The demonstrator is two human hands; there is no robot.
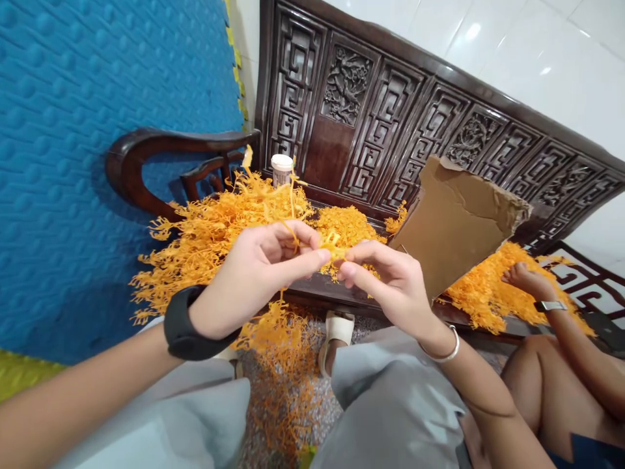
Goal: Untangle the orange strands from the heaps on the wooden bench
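My left hand [261, 264] pinches a small orange branching plastic piece [334, 249] between thumb and forefinger. On the other side of that piece, my right hand [393, 280] grips its end with thumb and fingertips. Thin orange strands rise from behind my left hand. Below and behind my hands, a large heap of orange branching pieces [195, 241] spreads over the dark wooden bench. A smaller orange pile [346, 223] lies just beyond my fingers. The fingers partly hide the held piece.
A white-lidded container [282, 170] stands against the carved bench back [332, 153]. A cardboard sheet [456, 218] leans to the right. Beyond it, another person's hand [530, 281] is at an orange heap [481, 290]. Orange bits litter the floor [288, 391].
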